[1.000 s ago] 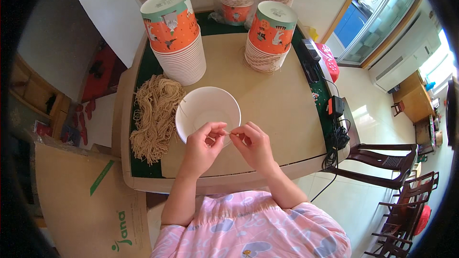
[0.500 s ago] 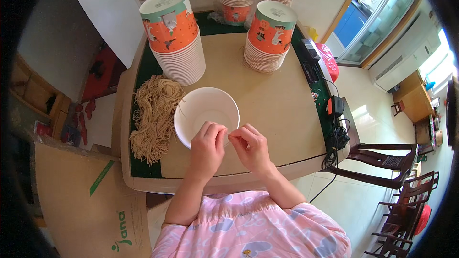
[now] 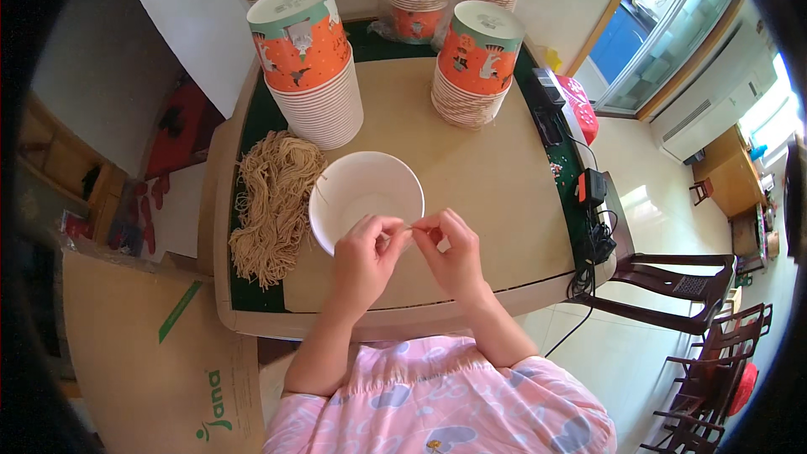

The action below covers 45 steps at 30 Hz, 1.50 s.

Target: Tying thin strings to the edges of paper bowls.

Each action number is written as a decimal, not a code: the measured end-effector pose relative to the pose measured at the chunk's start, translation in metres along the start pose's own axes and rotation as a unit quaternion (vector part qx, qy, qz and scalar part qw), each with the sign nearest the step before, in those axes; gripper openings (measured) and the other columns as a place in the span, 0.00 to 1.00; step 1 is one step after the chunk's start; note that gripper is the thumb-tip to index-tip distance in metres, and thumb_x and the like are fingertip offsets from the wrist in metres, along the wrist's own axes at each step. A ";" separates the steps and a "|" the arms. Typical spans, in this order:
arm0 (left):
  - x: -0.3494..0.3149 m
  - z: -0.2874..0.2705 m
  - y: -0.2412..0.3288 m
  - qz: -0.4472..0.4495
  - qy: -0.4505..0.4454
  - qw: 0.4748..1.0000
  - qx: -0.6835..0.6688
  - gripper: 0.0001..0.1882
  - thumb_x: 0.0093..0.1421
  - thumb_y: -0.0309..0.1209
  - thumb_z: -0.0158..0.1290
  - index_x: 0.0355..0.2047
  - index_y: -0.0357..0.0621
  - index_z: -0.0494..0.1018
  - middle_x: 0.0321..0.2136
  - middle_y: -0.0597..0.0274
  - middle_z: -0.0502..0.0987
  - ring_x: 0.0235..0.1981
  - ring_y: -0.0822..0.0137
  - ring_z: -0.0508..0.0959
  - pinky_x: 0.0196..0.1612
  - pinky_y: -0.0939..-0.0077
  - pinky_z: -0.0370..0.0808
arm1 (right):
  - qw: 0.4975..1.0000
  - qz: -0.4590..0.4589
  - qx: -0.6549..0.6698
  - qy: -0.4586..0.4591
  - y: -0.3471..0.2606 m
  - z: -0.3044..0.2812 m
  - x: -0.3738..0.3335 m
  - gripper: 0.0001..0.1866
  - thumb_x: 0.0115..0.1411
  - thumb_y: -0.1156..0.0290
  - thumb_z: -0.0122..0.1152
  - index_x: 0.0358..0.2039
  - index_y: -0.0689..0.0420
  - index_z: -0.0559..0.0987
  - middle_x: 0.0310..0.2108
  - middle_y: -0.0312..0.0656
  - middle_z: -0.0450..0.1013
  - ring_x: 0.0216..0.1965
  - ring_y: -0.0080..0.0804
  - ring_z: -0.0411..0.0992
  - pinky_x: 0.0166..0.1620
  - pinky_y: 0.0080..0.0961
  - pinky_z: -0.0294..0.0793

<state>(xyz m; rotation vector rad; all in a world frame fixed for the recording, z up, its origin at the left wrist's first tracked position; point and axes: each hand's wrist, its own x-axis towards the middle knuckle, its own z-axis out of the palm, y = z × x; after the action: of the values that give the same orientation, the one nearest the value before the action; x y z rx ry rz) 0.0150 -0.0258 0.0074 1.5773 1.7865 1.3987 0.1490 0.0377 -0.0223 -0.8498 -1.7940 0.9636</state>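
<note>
A white paper bucket lies in front of me, its open mouth facing up towards me. Over its near right rim my left hand and my right hand meet, thumbs and forefingers pinched. Between the fingertips runs a thin tan string, mostly hidden by the fingers. Another short bit of string shows at the bucket's left rim. Left of the bucket rests a loose heap of tan strings.
Behind the bucket, stacks of orange and green paper buckets stand upside down, one at left and one at right. Black cables and adapters line the table's right edge. A cardboard box stands at lower left, a wooden chair at right.
My right hand has shifted slightly up and right, and its fingers have turned. The fingertips of both hands still pinch near each other. The heap and stacks stay put.
</note>
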 end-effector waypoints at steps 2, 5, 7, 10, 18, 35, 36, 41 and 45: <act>-0.001 -0.009 0.002 -0.049 -0.060 0.996 0.046 0.05 0.59 0.26 0.55 0.29 0.36 0.73 0.22 0.56 0.73 0.20 0.63 0.73 0.24 0.73 0.69 | 1.000 0.000 0.003 0.009 -0.002 -0.004 0.004 0.05 0.52 0.80 0.65 0.29 0.61 0.77 0.27 0.38 0.72 0.24 0.23 0.69 0.29 0.19 0.70; 0.004 -0.016 0.018 -0.012 -0.093 0.995 -0.020 0.06 0.59 0.27 0.54 0.28 0.36 0.73 0.20 0.56 0.72 0.18 0.67 0.70 0.23 0.74 0.67 | 0.999 -0.026 0.012 0.015 0.001 -0.012 0.006 0.05 0.51 0.82 0.65 0.29 0.61 0.78 0.28 0.39 0.72 0.26 0.25 0.70 0.30 0.20 0.71; 0.006 -0.015 0.020 -0.026 -0.103 0.993 -0.050 0.06 0.59 0.27 0.54 0.28 0.36 0.73 0.19 0.58 0.71 0.17 0.70 0.68 0.22 0.75 0.65 | 0.995 -0.095 0.011 0.005 0.005 -0.013 0.004 0.06 0.50 0.83 0.65 0.28 0.61 0.78 0.29 0.41 0.72 0.28 0.27 0.71 0.30 0.21 0.71; 0.009 -0.012 0.023 -0.048 -0.110 0.988 -0.099 0.06 0.60 0.26 0.53 0.28 0.35 0.73 0.17 0.61 0.69 0.17 0.75 0.64 0.20 0.78 0.62 | 0.995 -0.102 0.008 0.010 0.003 -0.012 0.000 0.06 0.50 0.84 0.64 0.28 0.61 0.78 0.30 0.41 0.72 0.29 0.29 0.71 0.31 0.22 0.71; 0.008 -0.003 0.021 -0.076 -0.089 0.978 -0.175 0.06 0.61 0.25 0.52 0.28 0.36 0.73 0.16 0.71 0.66 0.17 0.82 0.61 0.19 0.82 0.57 | 0.996 -0.085 -0.013 0.013 0.009 -0.017 -0.008 0.07 0.49 0.84 0.64 0.28 0.61 0.76 0.29 0.42 0.72 0.29 0.31 0.71 0.31 0.23 0.70; 0.027 -0.021 0.043 -0.009 -0.168 0.981 -0.100 0.05 0.59 0.26 0.54 0.31 0.36 0.75 0.20 0.71 0.72 0.21 0.81 0.69 0.25 0.83 0.67 | 0.989 -0.129 -0.034 -0.064 -0.007 -0.045 0.031 0.09 0.48 0.81 0.63 0.32 0.60 0.77 0.39 0.46 0.73 0.42 0.42 0.72 0.43 0.31 0.72; 0.035 -0.030 0.046 -0.036 -0.174 0.983 -0.053 0.05 0.59 0.26 0.54 0.31 0.36 0.75 0.20 0.70 0.73 0.22 0.80 0.71 0.27 0.82 0.69 | 0.989 -0.124 -0.050 -0.068 -0.006 -0.046 0.042 0.06 0.52 0.80 0.61 0.32 0.61 0.77 0.39 0.45 0.73 0.42 0.39 0.73 0.44 0.29 0.73; 0.070 -0.061 -0.046 -0.092 -0.085 0.990 -0.063 0.05 0.59 0.26 0.53 0.32 0.37 0.74 0.23 0.64 0.76 0.25 0.75 0.73 0.30 0.79 0.71 | 0.987 0.058 0.106 -0.105 0.042 -0.021 0.079 0.02 0.58 0.79 0.56 0.31 0.63 0.75 0.33 0.43 0.75 0.37 0.27 0.74 0.41 0.22 0.74; 0.072 -0.064 -0.104 -0.214 -0.078 0.963 -0.145 0.05 0.61 0.28 0.52 0.35 0.39 0.73 0.26 0.71 0.74 0.26 0.78 0.71 0.30 0.83 0.69 | 0.956 0.212 0.127 -0.159 0.058 -0.006 0.091 0.06 0.59 0.74 0.57 0.30 0.65 0.74 0.27 0.40 0.75 0.30 0.21 0.73 0.33 0.19 0.74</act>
<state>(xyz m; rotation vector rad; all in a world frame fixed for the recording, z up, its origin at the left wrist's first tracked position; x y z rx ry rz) -0.1121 0.0245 -0.0297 1.0430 1.6179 1.2211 0.1305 0.1435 -0.0357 -0.9763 -1.7276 1.6502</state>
